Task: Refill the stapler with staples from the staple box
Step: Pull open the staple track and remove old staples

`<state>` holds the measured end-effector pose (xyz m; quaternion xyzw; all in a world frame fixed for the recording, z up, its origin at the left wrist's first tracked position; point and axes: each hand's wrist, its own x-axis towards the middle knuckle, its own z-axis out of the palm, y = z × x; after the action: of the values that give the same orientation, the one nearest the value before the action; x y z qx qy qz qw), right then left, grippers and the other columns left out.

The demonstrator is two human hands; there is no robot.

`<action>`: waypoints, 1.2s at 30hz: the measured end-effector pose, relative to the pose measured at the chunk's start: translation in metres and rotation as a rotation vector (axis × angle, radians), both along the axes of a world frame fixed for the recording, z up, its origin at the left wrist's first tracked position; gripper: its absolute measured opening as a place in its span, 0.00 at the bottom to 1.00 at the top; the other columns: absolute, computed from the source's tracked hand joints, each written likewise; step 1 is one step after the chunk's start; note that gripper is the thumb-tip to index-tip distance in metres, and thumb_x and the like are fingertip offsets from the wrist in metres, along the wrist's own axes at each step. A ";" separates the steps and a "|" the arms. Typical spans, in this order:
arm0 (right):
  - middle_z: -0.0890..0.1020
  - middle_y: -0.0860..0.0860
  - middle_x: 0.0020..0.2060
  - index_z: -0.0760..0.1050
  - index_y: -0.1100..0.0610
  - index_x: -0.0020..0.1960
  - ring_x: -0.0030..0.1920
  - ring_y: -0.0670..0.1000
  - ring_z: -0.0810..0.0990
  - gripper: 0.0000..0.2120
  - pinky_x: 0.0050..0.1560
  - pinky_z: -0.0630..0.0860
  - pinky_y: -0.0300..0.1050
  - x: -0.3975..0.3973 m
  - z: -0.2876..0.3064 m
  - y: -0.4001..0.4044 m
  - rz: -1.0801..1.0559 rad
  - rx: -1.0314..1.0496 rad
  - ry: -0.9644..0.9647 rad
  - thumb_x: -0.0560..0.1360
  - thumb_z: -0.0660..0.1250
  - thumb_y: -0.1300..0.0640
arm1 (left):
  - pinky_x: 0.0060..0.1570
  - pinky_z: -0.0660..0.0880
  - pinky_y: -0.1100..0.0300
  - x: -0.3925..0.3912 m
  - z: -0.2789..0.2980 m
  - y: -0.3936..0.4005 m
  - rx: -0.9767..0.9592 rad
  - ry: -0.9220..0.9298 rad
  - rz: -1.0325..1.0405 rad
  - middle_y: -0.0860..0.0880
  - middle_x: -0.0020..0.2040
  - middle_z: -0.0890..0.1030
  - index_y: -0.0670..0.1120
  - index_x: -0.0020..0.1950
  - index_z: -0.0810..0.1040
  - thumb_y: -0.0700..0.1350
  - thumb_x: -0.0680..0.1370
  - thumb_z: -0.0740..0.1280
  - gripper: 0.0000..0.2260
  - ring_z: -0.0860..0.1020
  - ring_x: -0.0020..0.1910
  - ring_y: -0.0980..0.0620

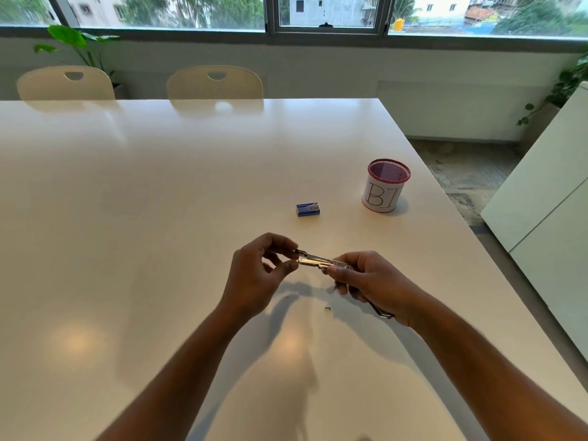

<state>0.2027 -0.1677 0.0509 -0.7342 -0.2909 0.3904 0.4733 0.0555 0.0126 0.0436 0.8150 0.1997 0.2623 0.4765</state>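
White glossy surface (159, 218) carries everything. Nearest, the right hand (366, 281) grips the slim silver metal stapler (318, 261), its long axis running sideways toward the left hand (261, 275), whose fingertips pinch its near end. Beyond the stapler, slightly right-hand side, lies the small blue cardboard staple box (308, 209), closed I judge.

Head-worn view, forward and down, close over the table (159, 202).

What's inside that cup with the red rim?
Only pinkish mesh wall shows inside the cup. Nothing pokes above its rim. Its bottom is hidden by the paper-wrapped wall, so small things there cannot be ruled out.
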 end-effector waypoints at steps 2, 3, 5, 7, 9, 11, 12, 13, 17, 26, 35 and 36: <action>0.83 0.47 0.34 0.82 0.52 0.54 0.32 0.42 0.75 0.07 0.36 0.71 0.39 -0.001 -0.003 0.000 -0.015 0.006 -0.273 0.82 0.68 0.51 | 0.39 0.79 0.67 -0.002 -0.001 0.003 -0.006 -0.021 0.037 0.58 0.48 0.87 0.54 0.50 0.83 0.38 0.75 0.78 0.12 0.82 0.42 0.56; 0.84 0.46 0.36 0.82 0.50 0.54 0.34 0.42 0.76 0.06 0.38 0.72 0.40 -0.001 -0.006 -0.002 -0.008 0.002 -0.466 0.82 0.68 0.50 | 0.40 0.80 0.65 -0.003 -0.002 0.005 -0.014 -0.027 0.063 0.58 0.48 0.87 0.56 0.49 0.83 0.38 0.75 0.78 0.12 0.82 0.43 0.57; 0.83 0.43 0.44 0.81 0.49 0.59 0.39 0.43 0.78 0.08 0.41 0.76 0.44 -0.003 -0.013 -0.006 0.040 -0.038 -0.811 0.82 0.68 0.48 | 0.40 0.81 0.64 -0.007 -0.007 0.010 -0.045 -0.036 0.117 0.59 0.47 0.86 0.57 0.48 0.82 0.39 0.76 0.77 0.12 0.81 0.42 0.60; 0.82 0.42 0.49 0.79 0.47 0.62 0.41 0.45 0.79 0.12 0.43 0.79 0.46 -0.005 -0.020 -0.011 0.120 -0.124 -0.992 0.82 0.65 0.45 | 0.39 0.78 0.66 -0.011 -0.014 0.014 -0.098 -0.039 0.163 0.58 0.46 0.86 0.57 0.47 0.83 0.39 0.77 0.76 0.11 0.81 0.41 0.62; 0.81 0.41 0.50 0.79 0.45 0.63 0.40 0.46 0.79 0.13 0.41 0.78 0.45 -0.005 -0.023 -0.013 0.145 -0.130 -1.055 0.82 0.64 0.44 | 0.39 0.76 0.68 -0.015 -0.021 0.016 -0.145 -0.030 0.186 0.58 0.44 0.87 0.56 0.46 0.84 0.39 0.78 0.75 0.10 0.82 0.41 0.62; 0.80 0.41 0.49 0.79 0.46 0.62 0.37 0.45 0.77 0.12 0.37 0.76 0.44 -0.002 -0.022 -0.014 0.114 -0.064 -1.097 0.81 0.65 0.45 | 0.40 0.77 0.68 -0.018 -0.027 0.016 -0.161 -0.018 0.191 0.59 0.44 0.87 0.56 0.46 0.84 0.39 0.78 0.75 0.10 0.82 0.41 0.61; 0.80 0.41 0.49 0.79 0.46 0.62 0.36 0.46 0.77 0.12 0.37 0.76 0.43 0.000 -0.022 -0.014 0.113 -0.059 -1.114 0.81 0.65 0.45 | 0.41 0.78 0.67 -0.019 -0.029 0.015 -0.162 -0.013 0.189 0.59 0.44 0.87 0.56 0.46 0.84 0.39 0.78 0.75 0.10 0.83 0.41 0.60; 0.80 0.41 0.49 0.79 0.46 0.63 0.37 0.46 0.77 0.12 0.37 0.77 0.44 0.000 -0.021 -0.013 0.137 -0.077 -1.128 0.81 0.65 0.45 | 0.41 0.78 0.66 -0.019 -0.030 0.014 -0.163 -0.009 0.188 0.59 0.44 0.87 0.56 0.47 0.84 0.39 0.78 0.75 0.10 0.83 0.42 0.59; 0.78 0.41 0.48 0.80 0.49 0.61 0.39 0.48 0.78 0.11 0.40 0.77 0.46 -0.004 -0.018 -0.010 0.136 -0.100 -1.080 0.82 0.66 0.47 | 0.43 0.80 0.62 -0.020 -0.032 0.013 -0.171 -0.016 0.181 0.57 0.44 0.87 0.55 0.47 0.84 0.40 0.78 0.75 0.09 0.83 0.43 0.56; 0.77 0.52 0.35 0.81 0.62 0.51 0.30 0.46 0.69 0.14 0.28 0.67 0.38 -0.005 0.004 -0.009 0.023 -0.001 0.208 0.84 0.63 0.52 | 0.52 0.84 0.59 -0.021 -0.027 0.009 -0.158 -0.004 -0.081 0.58 0.55 0.86 0.57 0.61 0.82 0.40 0.79 0.74 0.14 0.84 0.51 0.57; 0.78 0.57 0.42 0.79 0.64 0.55 0.30 0.46 0.72 0.18 0.35 0.71 0.41 0.000 0.003 -0.018 0.340 0.037 0.586 0.82 0.63 0.48 | 0.54 0.83 0.56 -0.008 -0.017 -0.009 -0.242 -0.130 -0.208 0.53 0.57 0.86 0.51 0.60 0.80 0.38 0.80 0.73 0.12 0.85 0.55 0.51; 0.78 0.58 0.43 0.79 0.66 0.57 0.30 0.46 0.73 0.20 0.36 0.72 0.41 0.000 0.002 -0.018 0.358 0.043 0.592 0.83 0.62 0.49 | 0.55 0.83 0.55 -0.007 -0.017 -0.009 -0.274 -0.142 -0.221 0.50 0.56 0.87 0.47 0.58 0.79 0.36 0.79 0.73 0.10 0.86 0.55 0.50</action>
<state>0.2027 -0.1862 0.0528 -0.5164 -0.2733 0.6568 0.4767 0.0481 0.0034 0.0267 0.7389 0.1085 0.2358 0.6218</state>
